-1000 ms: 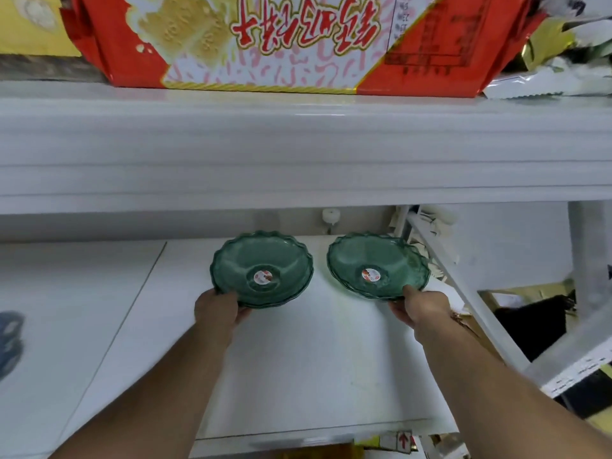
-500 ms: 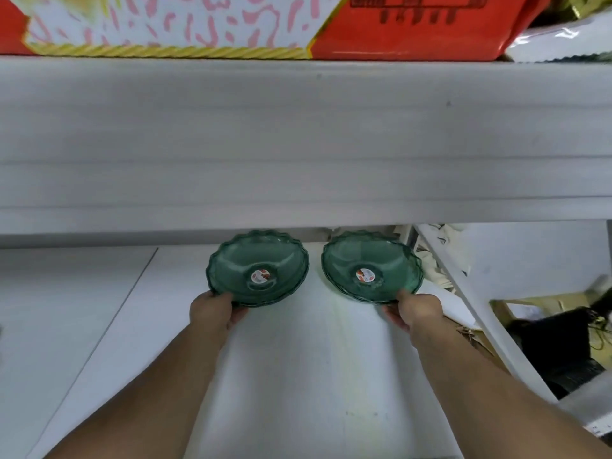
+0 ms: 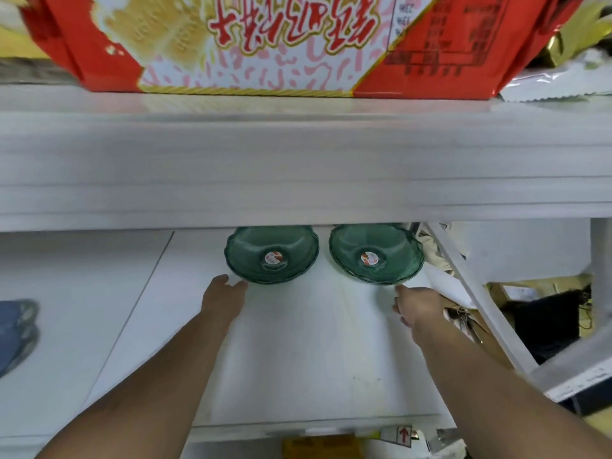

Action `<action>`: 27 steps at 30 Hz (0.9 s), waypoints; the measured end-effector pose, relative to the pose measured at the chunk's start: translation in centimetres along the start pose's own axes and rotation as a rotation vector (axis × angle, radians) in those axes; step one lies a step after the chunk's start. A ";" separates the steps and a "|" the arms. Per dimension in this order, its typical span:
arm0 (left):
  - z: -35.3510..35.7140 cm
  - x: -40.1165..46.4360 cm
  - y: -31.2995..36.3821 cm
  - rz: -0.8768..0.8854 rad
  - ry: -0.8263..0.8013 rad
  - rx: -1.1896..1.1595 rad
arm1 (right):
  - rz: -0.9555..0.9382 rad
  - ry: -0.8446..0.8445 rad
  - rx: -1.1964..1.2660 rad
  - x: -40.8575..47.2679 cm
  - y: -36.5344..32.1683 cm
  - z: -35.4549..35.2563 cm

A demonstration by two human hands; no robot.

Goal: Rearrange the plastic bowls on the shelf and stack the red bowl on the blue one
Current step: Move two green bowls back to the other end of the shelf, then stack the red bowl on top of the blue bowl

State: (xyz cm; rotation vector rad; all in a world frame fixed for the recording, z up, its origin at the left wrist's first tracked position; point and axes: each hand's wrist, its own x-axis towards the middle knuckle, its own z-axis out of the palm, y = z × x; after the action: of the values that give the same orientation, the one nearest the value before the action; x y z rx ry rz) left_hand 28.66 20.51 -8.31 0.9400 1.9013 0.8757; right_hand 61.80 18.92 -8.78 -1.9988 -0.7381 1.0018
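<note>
Two translucent green scalloped plastic bowls stand side by side on the white lower shelf (image 3: 298,352), each with a round sticker in its middle. The upper shelf's edge hides their far rims. My left hand (image 3: 223,298) lies just in front of the left green bowl (image 3: 255,256), fingertips at its near rim and fingers loose. My right hand (image 3: 418,306) is a little short of the right green bowl (image 3: 394,241), one fingertip pointing at its rim, nothing held. No red or blue bowl is in view.
The thick white upper shelf (image 3: 298,167) overhangs the bowls and carries a large red snack box (image 3: 265,41). A slanted white shelf frame (image 3: 480,303) borders the right side, with clutter behind it. A person's shoe (image 3: 16,329) shows on the floor at the left.
Both hands have let go of the bowl rims and drawn back slightly towards me. The bowls now sit farther back under the upper shelf. The camera has tilted.
</note>
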 end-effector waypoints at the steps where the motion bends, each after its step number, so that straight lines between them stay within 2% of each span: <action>1: -0.6 -0.8 -0.3 0.078 -0.007 0.207 | -0.068 0.012 -0.123 -1.3 0.1 0.1; 3: -2.0 -2.2 -1.2 0.200 -0.045 0.546 | -0.226 0.016 -0.331 -3.9 0.2 0.6; 5: -3.5 -3.9 -1.8 0.267 -0.074 0.838 | -0.347 -0.068 -0.454 -6.5 0.1 1.5; 8: -5.6 -6.8 -2.6 0.314 -0.063 1.064 | -0.547 -0.272 -0.739 -10.0 -0.4 2.9; 11: -7.5 -9.7 -3.9 0.275 -0.048 1.106 | -0.774 -0.352 -1.063 -13.1 -0.8 4.1; 15: -9.9 -14.8 -6.4 0.236 0.042 1.075 | -0.901 -0.455 -1.275 -16.9 -0.6 5.1; 27: -18.1 -26.9 -13.1 -0.046 0.185 0.914 | -1.128 -0.723 -1.292 -29.8 2.7 8.6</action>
State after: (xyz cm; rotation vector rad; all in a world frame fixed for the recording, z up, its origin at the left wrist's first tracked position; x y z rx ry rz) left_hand 19.43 -12.62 -1.92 1.3467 2.5172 0.0060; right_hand 39.36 -1.87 -2.70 -1.4134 -3.0101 0.4436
